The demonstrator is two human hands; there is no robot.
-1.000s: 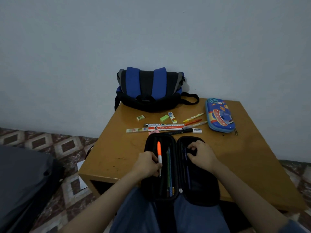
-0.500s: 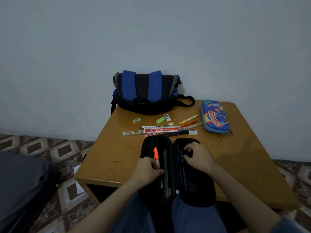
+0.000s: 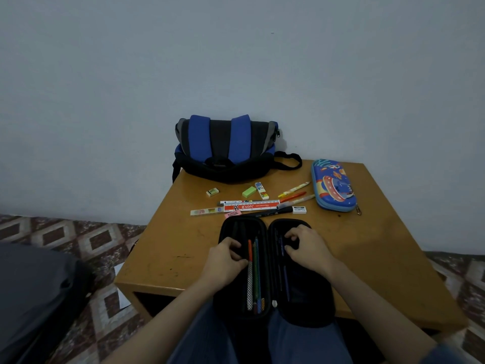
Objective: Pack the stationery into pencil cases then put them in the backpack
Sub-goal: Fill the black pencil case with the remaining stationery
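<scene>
An open black pencil case [image 3: 301, 308] lies at the table's near edge, both halves spread flat. My left hand [image 3: 223, 264] grips the left half, its fingers curled beside an orange-tipped pen [image 3: 249, 271] that lies among other pens there. On the right half, my right hand [image 3: 308, 248] curls its fingers into the case fabric. Beyond the case lie a red and white ruler [image 3: 250, 206], a green eraser [image 3: 249, 192], several pens [image 3: 294, 195] and small erasers. A blue and black backpack [image 3: 225, 148] stands at the table's far edge.
A closed blue cartoon pencil case [image 3: 333, 185] lies at the far right of the wooden table [image 3: 380, 248]. A dark bag or cushion [image 3: 34, 298] sits on the patterned floor at the left. The wall rises right behind the backpack.
The orange-tipped pen has slid down into the left half of the case, lying flatter among the other pens. My left hand moved with it. My right hand stayed on the right half.
</scene>
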